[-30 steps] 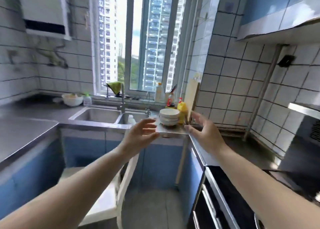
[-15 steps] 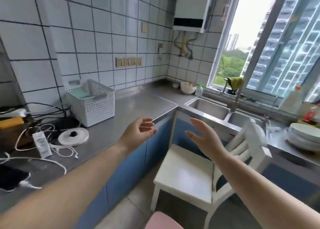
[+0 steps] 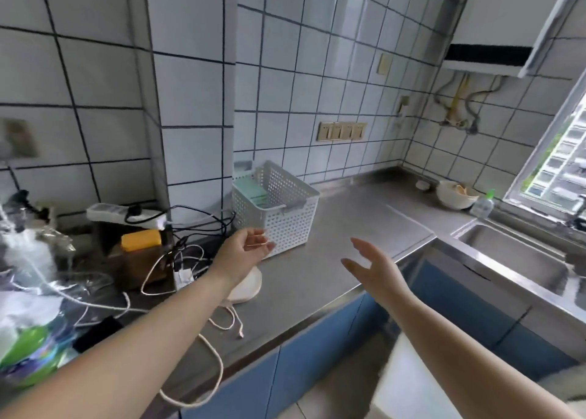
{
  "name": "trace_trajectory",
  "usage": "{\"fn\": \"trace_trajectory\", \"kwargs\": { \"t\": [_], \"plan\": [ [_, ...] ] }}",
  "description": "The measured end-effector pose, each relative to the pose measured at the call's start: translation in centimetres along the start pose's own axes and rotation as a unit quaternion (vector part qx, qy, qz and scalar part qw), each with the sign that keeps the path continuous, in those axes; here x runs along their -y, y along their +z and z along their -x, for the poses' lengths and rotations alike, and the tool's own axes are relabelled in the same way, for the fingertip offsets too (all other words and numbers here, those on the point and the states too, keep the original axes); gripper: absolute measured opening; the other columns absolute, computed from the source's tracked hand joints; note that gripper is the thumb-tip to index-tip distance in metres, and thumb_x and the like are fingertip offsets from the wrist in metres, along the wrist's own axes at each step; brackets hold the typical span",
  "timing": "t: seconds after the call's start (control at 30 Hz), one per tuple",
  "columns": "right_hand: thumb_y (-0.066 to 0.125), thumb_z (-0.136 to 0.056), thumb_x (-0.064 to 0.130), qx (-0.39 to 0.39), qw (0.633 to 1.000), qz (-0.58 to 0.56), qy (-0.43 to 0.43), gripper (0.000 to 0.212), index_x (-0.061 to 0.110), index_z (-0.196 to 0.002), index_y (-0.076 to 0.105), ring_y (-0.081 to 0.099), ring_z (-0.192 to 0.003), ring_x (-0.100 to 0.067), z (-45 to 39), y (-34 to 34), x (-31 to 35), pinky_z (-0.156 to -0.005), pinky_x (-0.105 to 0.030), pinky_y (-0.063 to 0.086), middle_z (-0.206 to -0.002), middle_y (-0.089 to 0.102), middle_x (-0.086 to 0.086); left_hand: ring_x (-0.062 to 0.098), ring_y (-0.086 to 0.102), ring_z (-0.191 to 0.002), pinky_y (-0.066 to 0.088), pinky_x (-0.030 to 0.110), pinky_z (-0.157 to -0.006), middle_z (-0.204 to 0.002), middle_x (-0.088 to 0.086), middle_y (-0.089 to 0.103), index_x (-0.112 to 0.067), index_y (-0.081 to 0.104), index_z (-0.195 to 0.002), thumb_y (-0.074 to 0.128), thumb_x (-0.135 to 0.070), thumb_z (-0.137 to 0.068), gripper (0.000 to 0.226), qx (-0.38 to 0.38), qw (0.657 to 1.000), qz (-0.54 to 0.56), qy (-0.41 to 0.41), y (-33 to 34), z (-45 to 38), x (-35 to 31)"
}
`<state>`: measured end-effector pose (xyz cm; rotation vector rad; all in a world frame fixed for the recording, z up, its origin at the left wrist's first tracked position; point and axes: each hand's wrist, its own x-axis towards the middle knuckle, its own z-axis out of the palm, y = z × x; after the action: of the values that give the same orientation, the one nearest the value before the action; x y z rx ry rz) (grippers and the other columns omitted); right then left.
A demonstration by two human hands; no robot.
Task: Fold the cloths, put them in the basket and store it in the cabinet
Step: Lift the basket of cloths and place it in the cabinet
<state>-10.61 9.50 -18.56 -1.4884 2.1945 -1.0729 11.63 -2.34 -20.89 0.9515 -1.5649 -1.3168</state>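
Note:
A white perforated basket (image 3: 287, 215) stands on the steel counter (image 3: 355, 228) against the tiled wall. Folded pale green cloths (image 3: 253, 190) lie inside it. My left hand (image 3: 244, 253) hovers just in front of the basket's near left corner, fingers loosely curled, holding nothing. My right hand (image 3: 374, 266) is held out over the counter to the right of the basket, fingers straight, palm facing left. Blue cabinet doors (image 3: 285, 374) run below the counter.
Left of the basket lie a power strip (image 3: 126, 215), tangled white cables (image 3: 165, 266), a round white disc (image 3: 247, 287) and plastic bags (image 3: 28, 291). A bowl (image 3: 455, 193) and small bottle (image 3: 482, 204) sit by the sink (image 3: 513, 256). A white chair (image 3: 412, 383) stands below right.
The view has swung left from the sink and window to the counter corner. The basket now sits close in front of both hands, which stay raised and hold nothing.

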Motion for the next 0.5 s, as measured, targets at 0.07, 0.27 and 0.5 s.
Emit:
{"fn": "trace_trajectory", "kwargs": {
  "t": [0.07, 0.27, 0.5],
  "plan": [
    [0.065, -0.085, 0.035, 0.013, 1.000, 0.003, 0.000, 0.057, 0.025, -0.137, 0.044, 0.045, -0.128, -0.016, -2.6, 1.2, 0.3, -0.102, -0.031, 0.039, -0.140, 0.048, 0.002, 0.010, 0.059, -0.085, 0.048, 0.020, -0.076, -0.095, 0.001, 0.062, -0.007, 0.056, -0.112, 0.067, -0.008, -0.084, 0.030, -0.020, 0.999, 0.013, -0.025, -0.9, -1.9, 1.0],
    [0.064, -0.086, 0.035, 0.032, 0.999, -0.002, 0.003, 0.057, 0.025, -0.138, 0.043, 0.045, -0.128, -0.016, -10.5, 3.6, -0.5, -0.102, -0.032, 0.041, -0.140, 0.048, 0.000, 0.016, 0.058, -0.104, 0.045, 0.028, -0.079, -0.112, -0.001, 0.063, -0.021, 0.054, -0.114, 0.066, -0.021, -0.086, 0.030, -0.078, 0.993, 0.020, -0.080, -1.6, -7.9, 3.7],
    [0.064, -0.086, 0.036, 0.061, 0.998, -0.031, 0.003, 0.057, 0.024, -0.138, 0.044, 0.045, -0.128, -0.016, -24.1, 5.6, -3.3, -0.103, -0.040, 0.041, -0.139, 0.050, -0.001, 0.018, 0.047, -0.121, 0.038, 0.036, -0.102, -0.131, -0.005, 0.045, -0.015, 0.033, -0.143, 0.064, -0.021, -0.088, 0.064, -0.148, 0.979, 0.065, -0.126, 1.2, -18.4, 6.3]
  ]
}}
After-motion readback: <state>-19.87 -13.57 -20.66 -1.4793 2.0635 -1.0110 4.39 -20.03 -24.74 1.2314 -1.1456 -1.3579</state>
